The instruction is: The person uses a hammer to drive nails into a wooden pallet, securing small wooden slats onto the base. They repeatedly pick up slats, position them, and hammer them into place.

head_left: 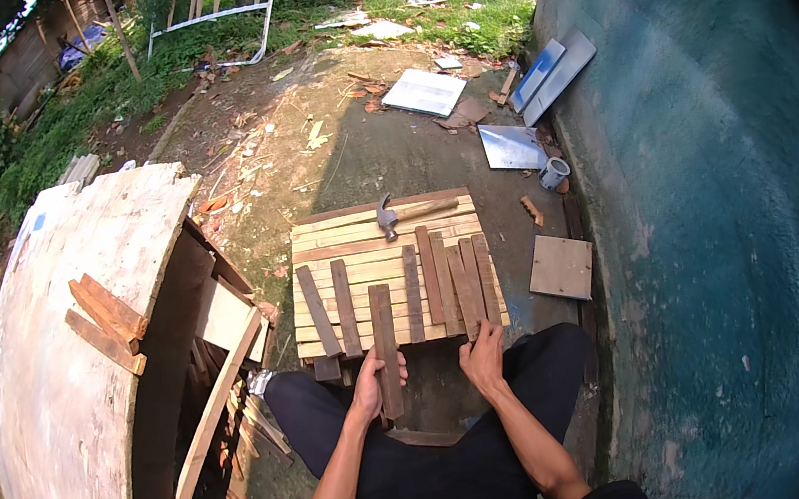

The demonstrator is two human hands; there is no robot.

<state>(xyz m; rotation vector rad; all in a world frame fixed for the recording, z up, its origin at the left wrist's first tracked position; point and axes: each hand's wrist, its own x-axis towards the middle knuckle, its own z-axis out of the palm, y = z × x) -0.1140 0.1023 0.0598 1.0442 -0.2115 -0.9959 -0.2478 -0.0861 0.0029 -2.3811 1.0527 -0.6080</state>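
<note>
My left hand (369, 387) is closed around a dark brown wooden slat (383, 327), which points away from me over the near edge of a low bamboo-slat table (311, 307). My right hand (483, 358) is at the table's near right edge, fingers closed at the near end of another brown slat (464, 286). Several similar slats lie close together around that one. Left of centre, two more slats (318, 311) (346, 307) rest apart, and a thin dark slat (412, 293) lies between the groups. A claw hammer (425, 210) lies across the table's far side.
To my left stands a large pale worn board (52, 295) with short wood pieces (105, 324) on top and timber beneath. A blue-green wall (707, 209) rises on the right. Beside it are a square board (560, 267), a paint can (554, 172) and flat panels (554, 78).
</note>
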